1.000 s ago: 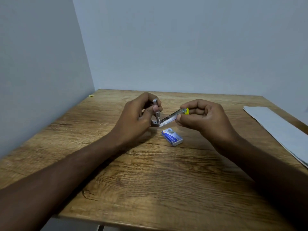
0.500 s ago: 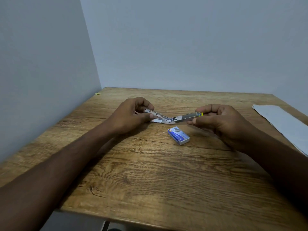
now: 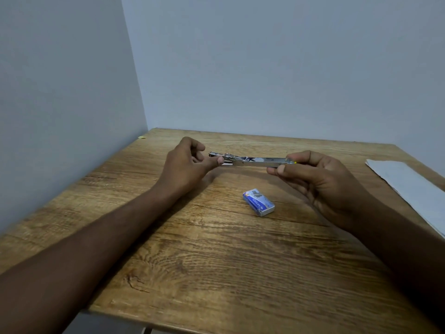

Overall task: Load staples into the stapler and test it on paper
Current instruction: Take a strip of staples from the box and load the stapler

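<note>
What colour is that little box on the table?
The box is blue on top with pale grey sides; the head view shows it.

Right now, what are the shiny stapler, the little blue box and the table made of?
The stapler looks like bare metal: silvery with mirror-like glints. The little blue box seems printed cardboard, with crisp folded edges. The table shows matte brown wood grain; real wood or laminate, I cannot tell.

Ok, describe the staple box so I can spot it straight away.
Start at the wooden table, where the right hand holds a silver metal stapler opened out flat. Just nearer the camera lies a small blue and white cardboard box. It is the only blue thing there.
</note>
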